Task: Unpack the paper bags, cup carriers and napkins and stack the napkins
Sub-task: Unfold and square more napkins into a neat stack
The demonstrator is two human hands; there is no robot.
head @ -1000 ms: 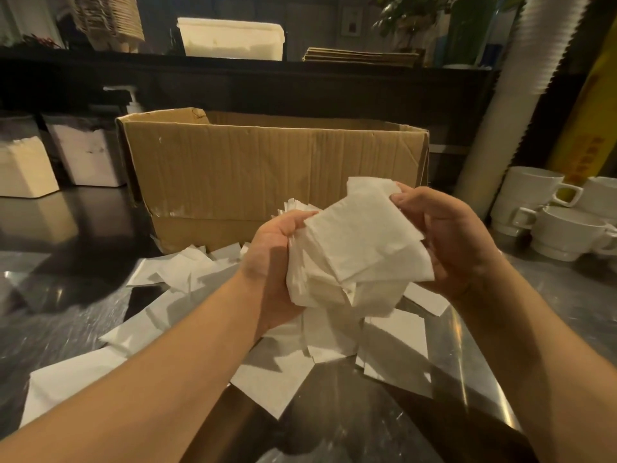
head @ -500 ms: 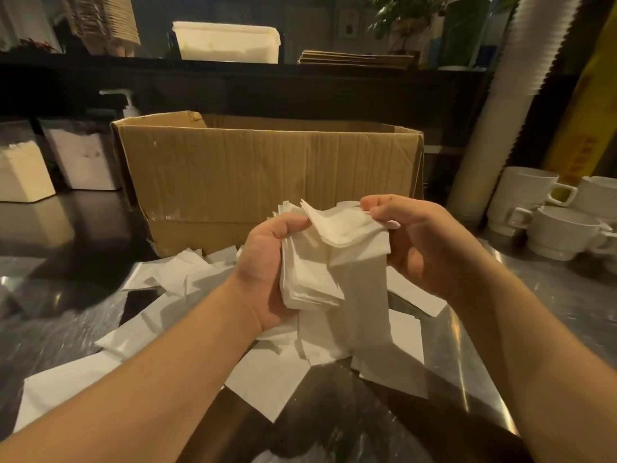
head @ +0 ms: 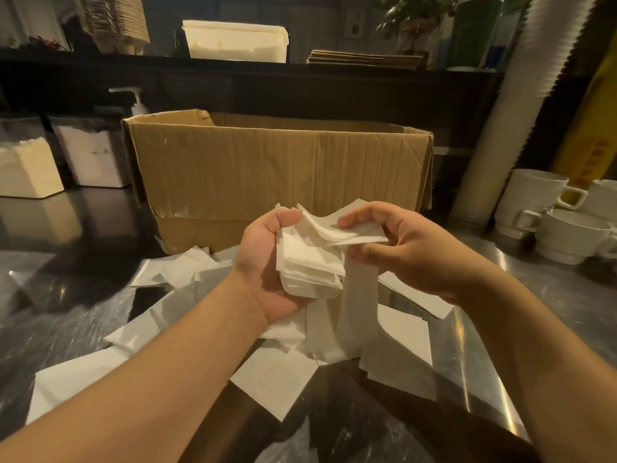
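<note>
My left hand (head: 263, 262) grips a thick stack of white napkins (head: 307, 265), fingers curled round its left side. My right hand (head: 404, 248) pinches the top napkins of that stack between thumb and fingers, bending them over. A long unfolded napkin (head: 359, 302) hangs down from the bundle to the counter. Several loose napkins (head: 173, 272) lie scattered on the steel counter (head: 551, 295) under and around both hands. An open cardboard box (head: 280, 172) stands just behind the hands.
White mugs (head: 534, 202) sit at the right beside a tall sleeve of white cups (head: 521, 105). Two white napkin holders (head: 90, 158) and a pump bottle (head: 137, 101) stand at the left. On the dark back shelf are a white tub (head: 237, 41) and flat brown bags (head: 364, 58).
Both hands dropped lower with the bundle. The messy napkins have been squared into a tighter stack in my left hand, and my right hand shifted from cupping the bundle to pinching its top sheets.
</note>
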